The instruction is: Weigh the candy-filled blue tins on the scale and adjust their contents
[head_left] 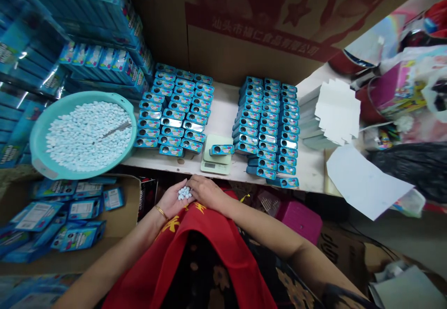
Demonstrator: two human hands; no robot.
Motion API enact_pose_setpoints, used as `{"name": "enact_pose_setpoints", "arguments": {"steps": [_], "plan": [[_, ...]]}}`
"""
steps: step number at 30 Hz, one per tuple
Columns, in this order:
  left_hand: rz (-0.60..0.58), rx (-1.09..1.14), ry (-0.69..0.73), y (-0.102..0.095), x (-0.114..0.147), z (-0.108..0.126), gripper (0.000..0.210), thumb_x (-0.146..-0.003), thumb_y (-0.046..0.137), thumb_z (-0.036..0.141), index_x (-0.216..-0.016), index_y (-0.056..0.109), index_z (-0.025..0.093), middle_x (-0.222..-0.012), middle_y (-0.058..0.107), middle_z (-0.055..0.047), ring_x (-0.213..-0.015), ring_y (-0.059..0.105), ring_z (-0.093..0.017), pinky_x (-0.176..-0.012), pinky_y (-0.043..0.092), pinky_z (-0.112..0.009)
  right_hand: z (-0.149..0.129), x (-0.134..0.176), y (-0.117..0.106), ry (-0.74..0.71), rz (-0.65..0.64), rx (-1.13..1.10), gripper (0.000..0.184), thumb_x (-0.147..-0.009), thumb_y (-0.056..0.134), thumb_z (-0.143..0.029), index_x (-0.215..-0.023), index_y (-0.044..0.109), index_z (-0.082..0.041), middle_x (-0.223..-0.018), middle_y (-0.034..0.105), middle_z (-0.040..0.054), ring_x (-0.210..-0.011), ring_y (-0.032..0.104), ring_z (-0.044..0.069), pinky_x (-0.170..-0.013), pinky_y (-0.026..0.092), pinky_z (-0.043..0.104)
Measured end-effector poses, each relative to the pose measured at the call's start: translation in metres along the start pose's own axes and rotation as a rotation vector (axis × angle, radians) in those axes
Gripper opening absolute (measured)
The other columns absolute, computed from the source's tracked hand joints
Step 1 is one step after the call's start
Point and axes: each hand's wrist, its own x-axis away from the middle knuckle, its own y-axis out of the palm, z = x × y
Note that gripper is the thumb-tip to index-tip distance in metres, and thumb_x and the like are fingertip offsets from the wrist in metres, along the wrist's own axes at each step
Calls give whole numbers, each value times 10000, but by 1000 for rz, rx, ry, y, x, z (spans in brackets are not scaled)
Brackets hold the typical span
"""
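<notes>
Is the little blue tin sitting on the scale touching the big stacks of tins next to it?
Apart. The head view shows the blue tin lying on the scale, with bare scale and shelf visible between it and both stacks of tins.

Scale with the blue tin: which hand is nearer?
Right. The right hand sits just below the scale; the left hand, cupping pills, is lower and further left.
</notes>
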Motion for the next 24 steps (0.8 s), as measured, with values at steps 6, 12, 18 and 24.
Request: {"name": "enact_pose_setpoints", "arguments": {"steps": [6,12,18,24], "plan": [[-6,-10,-20,6,-3,0,180,-834,418,141,-764,569,74,-680,635,-90,-647,621,-158,-643,526,-304,4,2,2,8,5,30,128,-806,470,-146,-922,520,-162,-905,532,55,-814,489,155,-701,424,255],[-79,-4,48,31,-22,5,150,-809,434,99,-785,579,72,-688,642,-90,-649,621,-151,-653,527,-293,25,6,-17,99,189,-132,146,-801,448,-131,-913,536,-166,-880,547,49,-830,504,136,-737,420,241],[-182,-29,88,60,-37,20,215,-808,450,124,-949,581,28,-911,651,-173,-940,598,-237,-818,492,-346,71,0,-55,265,448,-125,121,-781,464,-147,-861,555,-158,-858,564,51,-801,525,134,-728,428,232],[-114,-27,104,50,-34,21,229,-790,482,128,-978,576,36,-959,647,-164,-1016,561,-250,-872,468,-350,95,-9,-58,263,406,-4,176,-807,451,-152,-915,589,-170,-898,590,68,-860,543,161,-781,433,265]]}}
